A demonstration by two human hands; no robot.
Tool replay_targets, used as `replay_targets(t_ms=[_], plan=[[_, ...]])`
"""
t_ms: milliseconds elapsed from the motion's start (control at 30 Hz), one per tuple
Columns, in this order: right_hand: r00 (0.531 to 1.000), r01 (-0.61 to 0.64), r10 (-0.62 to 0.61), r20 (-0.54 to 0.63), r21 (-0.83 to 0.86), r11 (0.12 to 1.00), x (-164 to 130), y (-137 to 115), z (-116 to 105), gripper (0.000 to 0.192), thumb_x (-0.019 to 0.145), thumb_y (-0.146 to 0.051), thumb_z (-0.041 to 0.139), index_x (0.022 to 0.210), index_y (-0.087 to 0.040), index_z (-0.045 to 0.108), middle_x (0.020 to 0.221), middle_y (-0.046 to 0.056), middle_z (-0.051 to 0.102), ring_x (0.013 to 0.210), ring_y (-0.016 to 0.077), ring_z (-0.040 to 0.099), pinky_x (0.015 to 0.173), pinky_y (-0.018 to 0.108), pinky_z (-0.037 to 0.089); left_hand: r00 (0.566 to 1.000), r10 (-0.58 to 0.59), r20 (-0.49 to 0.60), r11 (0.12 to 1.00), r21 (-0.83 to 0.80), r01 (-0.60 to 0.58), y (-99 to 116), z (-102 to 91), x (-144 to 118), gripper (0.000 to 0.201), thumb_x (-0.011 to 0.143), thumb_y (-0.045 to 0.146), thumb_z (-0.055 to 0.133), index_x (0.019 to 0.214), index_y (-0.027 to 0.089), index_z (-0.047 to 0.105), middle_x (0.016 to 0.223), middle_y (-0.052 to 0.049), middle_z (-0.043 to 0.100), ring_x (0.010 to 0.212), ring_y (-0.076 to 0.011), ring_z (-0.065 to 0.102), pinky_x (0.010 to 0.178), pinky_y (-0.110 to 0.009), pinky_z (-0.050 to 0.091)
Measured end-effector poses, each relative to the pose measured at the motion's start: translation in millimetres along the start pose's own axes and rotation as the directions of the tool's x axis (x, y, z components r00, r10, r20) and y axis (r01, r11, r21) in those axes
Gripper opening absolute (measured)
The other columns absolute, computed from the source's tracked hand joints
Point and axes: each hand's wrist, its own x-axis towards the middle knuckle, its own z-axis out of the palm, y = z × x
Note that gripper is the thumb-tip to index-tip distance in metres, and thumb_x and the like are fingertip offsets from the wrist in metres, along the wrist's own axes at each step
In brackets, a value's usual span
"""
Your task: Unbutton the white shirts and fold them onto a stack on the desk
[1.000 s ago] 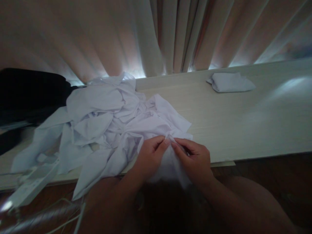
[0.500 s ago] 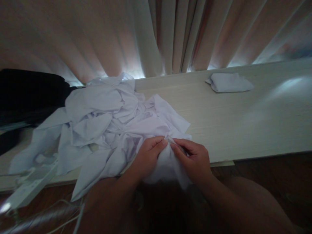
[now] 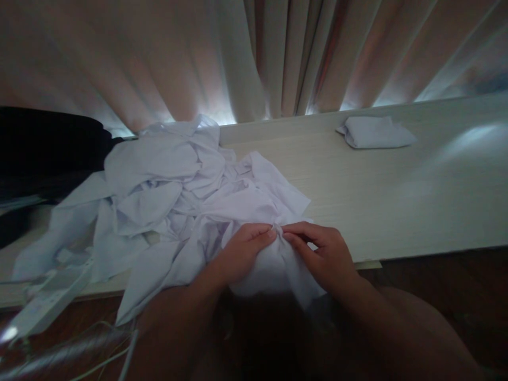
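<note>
Cloth [image 3: 273, 264] between both hands' grip.

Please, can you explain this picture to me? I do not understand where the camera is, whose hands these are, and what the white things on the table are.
The camera sits on a person's head and looks down at their own bare hands. The left hand and right hand together pinch one white cloth at the near edge of a pale wooden table. Behind it lies a crumpled pile of white cloths. One folded white cloth lies apart, far right, near the curtain. A dark object is at the left.
</note>
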Motion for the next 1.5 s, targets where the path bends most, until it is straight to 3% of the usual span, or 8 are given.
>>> replay_targets(t_ms=[267,533,667,767,967,1133,1267,1500], plan=[[0.995,0.076,-0.073,-0.074,0.047,0.996,3,4,2,0.009,0.085,-0.017,0.072,0.089,-0.023,0.078,0.086,0.002,0.075,0.079,0.0154,0.068,0.067,0.026,0.052,0.998,0.013,0.059,0.985,0.169,-0.023,1,6.1,1,0.039,0.095,0.046,0.046,0.074,0.017,0.062,0.074,-0.001,0.06,0.074,-0.0168,0.053,0.069,-0.027,0.043],[0.991,-0.111,0.122,-0.059,0.155,0.982,3,5,5,0.007,0.08,-0.021,0.078,0.087,-0.024,0.079,0.085,0.0,0.075,0.077,0.0141,0.068,0.066,0.024,0.051,0.996,0.048,0.079,0.956,0.285,-0.069,1,5.8,-1,0.036,0.095,0.039,0.04,0.075,0.019,0.063,0.074,-0.002,0.063,0.081,-0.0192,0.058,0.079,-0.03,0.047],[0.99,-0.11,0.125,-0.062,0.202,0.973,2,6,9,0.008,0.078,-0.021,0.08,0.086,-0.023,0.078,0.085,0.0,0.074,0.076,0.0138,0.067,0.064,0.024,0.05,0.995,0.087,0.047,0.937,0.337,-0.097,-7,8.1,-1,0.04,0.095,0.037,0.036,0.069,0.02,0.061,0.068,-0.003,0.062,0.077,-0.0197,0.058,0.076,-0.031,0.049],[0.99,-0.112,0.125,-0.058,0.195,0.974,3,6,11,0.009,0.077,-0.018,0.08,0.084,-0.023,0.078,0.084,0.0,0.073,0.074,0.0137,0.065,0.064,0.024,0.05,0.991,0.129,0.033,0.92,0.368,-0.132,-9,9.8,1,0.041,0.096,0.036,0.033,0.074,0.019,0.063,0.077,-0.004,0.067,0.081,-0.0203,0.059,0.077,-0.031,0.049],[0.992,-0.113,0.123,-0.035,0.222,0.969,2,6,10,0.007,0.078,-0.02,0.079,0.084,-0.023,0.078,0.084,0.001,0.074,0.077,0.0158,0.066,0.07,0.027,0.051,0.992,0.099,0.073,0.924,0.362,-0.119,4,10.3,-1,0.042,0.097,0.036,0.031,0.08,0.019,0.065,0.086,-0.004,0.071,0.086,-0.0204,0.062,0.08,-0.031,0.05],[0.953,-0.301,0.274,0.127,0.44,0.846,7,10,2,0.011,0.081,-0.028,0.076,0.09,-0.022,0.076,0.088,0.002,0.075,0.083,0.0168,0.068,0.076,0.028,0.051,0.993,0.098,0.071,0.934,0.338,-0.117,10,10.1,-5,0.037,0.098,0.037,0.034,0.087,0.019,0.064,0.088,-0.002,0.07,0.087,-0.0194,0.062,0.084,-0.03,0.049],[0.927,-0.368,0.27,0.259,0.501,0.784,11,12,-3,0.014,0.079,-0.029,0.078,0.088,-0.02,0.074,0.086,0.002,0.073,0.081,0.0152,0.066,0.073,0.026,0.05,0.989,0.086,0.12,0.934,0.336,-0.122,7,10.1,-4,0.036,0.098,0.033,0.032,0.086,0.018,0.062,0.087,-0.003,0.068,0.086,-0.0193,0.061,0.08,-0.03,0.048],[0.899,-0.424,0.267,0.346,0.541,0.726,9,12,-8,0.013,0.078,-0.024,0.077,0.089,-0.019,0.073,0.078,0.0,0.068,0.069,0.0113,0.061,0.061,0.021,0.045,0.979,0.046,0.198,0.955,0.278,-0.101,2,9.6,-2,0.035,0.095,0.034,0.033,0.082,0.017,0.06,0.083,-0.003,0.064,0.08,-0.0186,0.057,0.083,-0.033,0.049]])
